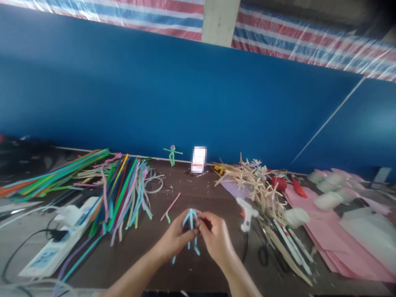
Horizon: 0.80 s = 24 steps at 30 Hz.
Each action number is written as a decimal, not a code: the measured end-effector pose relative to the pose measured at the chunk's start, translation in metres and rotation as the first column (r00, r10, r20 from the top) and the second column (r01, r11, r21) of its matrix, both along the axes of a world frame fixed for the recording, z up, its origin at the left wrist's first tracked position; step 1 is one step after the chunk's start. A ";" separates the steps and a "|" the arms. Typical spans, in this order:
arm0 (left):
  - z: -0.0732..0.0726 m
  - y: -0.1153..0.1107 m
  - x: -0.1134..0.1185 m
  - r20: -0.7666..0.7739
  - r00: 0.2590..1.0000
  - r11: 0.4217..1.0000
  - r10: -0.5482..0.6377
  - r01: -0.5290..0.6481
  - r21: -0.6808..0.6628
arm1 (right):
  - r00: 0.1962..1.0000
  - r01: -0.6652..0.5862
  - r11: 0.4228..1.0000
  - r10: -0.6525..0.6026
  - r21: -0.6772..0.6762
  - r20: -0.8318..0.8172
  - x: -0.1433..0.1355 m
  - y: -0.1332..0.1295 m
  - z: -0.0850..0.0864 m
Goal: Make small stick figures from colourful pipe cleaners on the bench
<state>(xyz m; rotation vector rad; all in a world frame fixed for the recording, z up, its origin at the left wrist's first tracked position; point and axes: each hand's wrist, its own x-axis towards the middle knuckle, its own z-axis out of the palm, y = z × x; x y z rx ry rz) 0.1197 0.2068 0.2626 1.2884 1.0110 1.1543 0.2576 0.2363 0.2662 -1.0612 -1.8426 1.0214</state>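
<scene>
Near the front middle of the table, both my hands meet on a light blue pipe cleaner (pixel 191 218) bent into several strands. The strands join at the top, and loose ends hang below my fingers. My left hand (pixel 177 234) pinches it from the left, fingers curled round. From the other side my right hand (pixel 214 232) grips it, thumb and fingertips pressed together. Just beyond my left hand lie a pink pipe cleaner (pixel 170 206) and a short green piece (pixel 168 217). A green pipe cleaner figure (pixel 172 155) with outstretched arms stands at the back.
Bundles of coloured pipe cleaners (pixel 123 189) and a white power strip (pixel 62 239) lie left. A lit, blurred screen (pixel 198 159) leans at the back. Rightward are a white glue gun (pixel 246 213), dried straw flowers (pixel 256 181), scissors (pixel 262 253), pink sheets (pixel 337 239) and white rolls (pixel 328 201).
</scene>
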 end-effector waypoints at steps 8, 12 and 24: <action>-0.002 -0.001 0.002 -0.024 1.000 0.999 0.000 -0.001 -0.046 | 0.999 -0.046 0.995 0.044 -0.088 -0.019 0.001 -0.004 0.003; -0.004 0.000 0.001 -0.096 0.995 1.000 0.020 -0.022 -0.020 | 0.996 -0.044 0.999 0.042 0.015 0.077 0.005 -0.005 0.013; -0.012 0.002 0.002 -0.288 0.945 0.987 0.155 -0.138 0.076 | 0.989 -0.040 0.979 0.010 0.198 0.149 0.014 -0.005 0.031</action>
